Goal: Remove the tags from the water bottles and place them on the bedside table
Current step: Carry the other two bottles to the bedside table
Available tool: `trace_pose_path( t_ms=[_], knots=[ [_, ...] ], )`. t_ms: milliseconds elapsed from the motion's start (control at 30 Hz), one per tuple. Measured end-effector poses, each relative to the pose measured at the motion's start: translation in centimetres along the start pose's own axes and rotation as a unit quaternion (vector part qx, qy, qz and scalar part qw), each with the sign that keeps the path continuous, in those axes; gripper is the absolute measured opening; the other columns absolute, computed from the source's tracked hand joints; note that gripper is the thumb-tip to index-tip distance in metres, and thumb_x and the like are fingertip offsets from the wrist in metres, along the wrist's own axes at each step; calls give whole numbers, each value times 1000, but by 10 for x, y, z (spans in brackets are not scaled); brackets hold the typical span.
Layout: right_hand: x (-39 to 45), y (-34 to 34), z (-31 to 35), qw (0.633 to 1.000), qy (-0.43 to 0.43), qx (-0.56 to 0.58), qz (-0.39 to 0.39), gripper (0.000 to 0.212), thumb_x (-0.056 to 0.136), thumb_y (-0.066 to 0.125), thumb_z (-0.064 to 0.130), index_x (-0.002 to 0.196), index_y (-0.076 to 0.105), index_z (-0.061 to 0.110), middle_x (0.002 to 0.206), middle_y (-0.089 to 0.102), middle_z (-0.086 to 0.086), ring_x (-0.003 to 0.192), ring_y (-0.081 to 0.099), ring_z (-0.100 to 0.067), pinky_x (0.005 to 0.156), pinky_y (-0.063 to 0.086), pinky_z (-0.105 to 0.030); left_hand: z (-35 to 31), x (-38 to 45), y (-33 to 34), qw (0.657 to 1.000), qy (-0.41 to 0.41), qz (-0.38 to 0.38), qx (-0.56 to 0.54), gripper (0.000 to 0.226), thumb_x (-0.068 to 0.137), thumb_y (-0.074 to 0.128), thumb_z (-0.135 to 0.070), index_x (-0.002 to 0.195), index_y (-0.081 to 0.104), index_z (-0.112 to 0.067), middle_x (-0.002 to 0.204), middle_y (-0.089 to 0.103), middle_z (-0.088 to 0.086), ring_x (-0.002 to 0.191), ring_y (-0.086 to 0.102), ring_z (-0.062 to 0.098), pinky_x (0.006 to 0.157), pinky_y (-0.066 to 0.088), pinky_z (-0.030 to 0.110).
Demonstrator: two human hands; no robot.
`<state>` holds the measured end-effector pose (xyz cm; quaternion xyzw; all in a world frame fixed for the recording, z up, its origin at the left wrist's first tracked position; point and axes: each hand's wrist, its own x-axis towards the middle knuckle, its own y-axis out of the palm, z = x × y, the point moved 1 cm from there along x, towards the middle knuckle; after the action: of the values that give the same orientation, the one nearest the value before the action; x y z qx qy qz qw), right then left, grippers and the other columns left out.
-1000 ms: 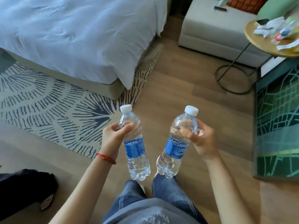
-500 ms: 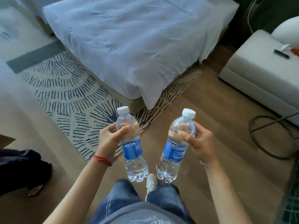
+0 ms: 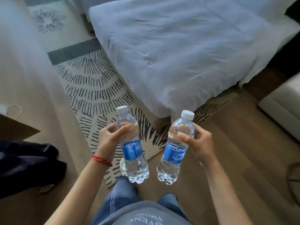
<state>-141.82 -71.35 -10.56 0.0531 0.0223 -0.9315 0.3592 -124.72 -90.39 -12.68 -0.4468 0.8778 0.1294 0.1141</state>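
Note:
I hold two clear water bottles with white caps and blue labels, both roughly upright in front of my body. My left hand (image 3: 112, 138) grips the upper part of the left bottle (image 3: 132, 153), just above its blue label. My right hand (image 3: 197, 143) grips the upper part of the right bottle (image 3: 176, 153), which leans slightly to the right at the top. No tag hangs visibly on either bottle neck. No bedside table is in view.
A bed with a white duvet (image 3: 178, 51) fills the upper right. A patterned rug (image 3: 95, 88) lies on the wood floor (image 3: 235, 159) under it. A pale upholstered seat (image 3: 282, 111) is at the right edge, a dark bag (image 3: 27, 163) at the left.
The view has swung to the left: the bed now fills the upper right and the round side table has left the frame. Both hands keep the same hold on the bottles.

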Motion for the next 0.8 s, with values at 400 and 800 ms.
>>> trace_pose_path(
  t_ms=[400, 800],
  knots=[
    [192, 167, 31, 998, 16, -17, 62, 33, 56, 78, 33, 86, 70, 23, 80, 74, 8, 74, 69, -7, 61, 51, -15, -81, 171, -121, 999, 22, -40, -6, 21, 59, 76, -28, 79, 73, -23, 81, 75, -1, 74, 71, 16, 60, 53, 19],
    [390, 268, 43, 986, 19, -27, 166, 26, 59, 77, 28, 84, 72, 27, 82, 74, 10, 74, 69, -4, 61, 50, -12, -127, 328, -174, 987, 16, -148, -54, 40, 44, 81, -39, 78, 72, -19, 79, 75, 0, 73, 70, 16, 59, 55, 22]
  ],
)
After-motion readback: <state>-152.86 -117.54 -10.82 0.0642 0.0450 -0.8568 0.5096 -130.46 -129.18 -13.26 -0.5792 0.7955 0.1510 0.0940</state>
